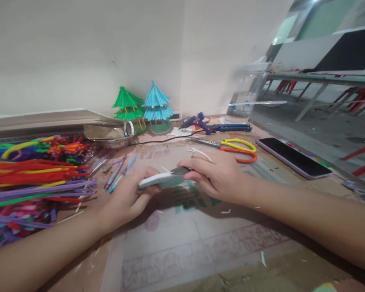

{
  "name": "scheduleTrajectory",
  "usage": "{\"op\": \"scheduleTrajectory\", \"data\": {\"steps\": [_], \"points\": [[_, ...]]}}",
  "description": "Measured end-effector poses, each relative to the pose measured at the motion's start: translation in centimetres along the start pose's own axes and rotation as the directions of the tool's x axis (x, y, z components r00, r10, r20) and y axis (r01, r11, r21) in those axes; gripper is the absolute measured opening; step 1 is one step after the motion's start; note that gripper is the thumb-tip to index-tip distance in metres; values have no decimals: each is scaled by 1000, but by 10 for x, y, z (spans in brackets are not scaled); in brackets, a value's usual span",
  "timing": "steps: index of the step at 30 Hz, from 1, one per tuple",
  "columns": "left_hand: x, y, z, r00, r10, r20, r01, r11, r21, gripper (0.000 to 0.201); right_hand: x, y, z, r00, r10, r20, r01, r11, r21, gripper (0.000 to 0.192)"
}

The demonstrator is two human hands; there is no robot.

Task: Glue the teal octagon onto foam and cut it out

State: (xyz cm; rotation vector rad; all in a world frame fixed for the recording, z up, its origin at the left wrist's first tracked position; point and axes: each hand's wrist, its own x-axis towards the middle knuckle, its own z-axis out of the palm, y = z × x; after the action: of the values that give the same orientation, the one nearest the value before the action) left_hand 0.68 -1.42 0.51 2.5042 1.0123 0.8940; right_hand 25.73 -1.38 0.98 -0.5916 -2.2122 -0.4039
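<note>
My left hand point(126, 202) grips a thick white board piece point(153, 181) by its left end, thumb below and fingers above. My right hand point(223, 174) pinches a dark, flat blade point(179, 171), which meets the board's upper right edge. Whether the blade has a handle is hidden by the fingers. A thin white shaving point(201, 153) curls up beside the right knuckles. Both hands are just above the printed sheet point(182, 247) covering the table, where small white scraps point(263, 258) lie.
Pipe cleaners point(33, 174) pile up at left, near pens point(118, 174). Behind the hands lie scissors point(239, 150), a glue gun point(197, 121) and dark-handled pliers point(232, 128). Green point(127, 105) and blue point(157, 107) pavilion models stand by the wall. A phone point(293, 156) rests at right.
</note>
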Motion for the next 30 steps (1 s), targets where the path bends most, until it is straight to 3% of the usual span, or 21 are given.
{"op": "scheduleTrajectory", "data": {"steps": [8, 17, 30], "points": [[1, -1, 2, 989, -35, -141, 44, 997, 58, 15, -4, 6, 5, 997, 72, -7, -72, 997, 3, 31], [-3, 5, 0, 1000, 12, 25, -13, 997, 77, 17, 4, -10, -2, 999, -24, 21, 25, 999, -46, 32], [-3, 5, -1, 999, -6, 39, 4, 997, 71, 19, 7, -10, -2, 997, -76, -7, 76, 996, -41, 30]]}}
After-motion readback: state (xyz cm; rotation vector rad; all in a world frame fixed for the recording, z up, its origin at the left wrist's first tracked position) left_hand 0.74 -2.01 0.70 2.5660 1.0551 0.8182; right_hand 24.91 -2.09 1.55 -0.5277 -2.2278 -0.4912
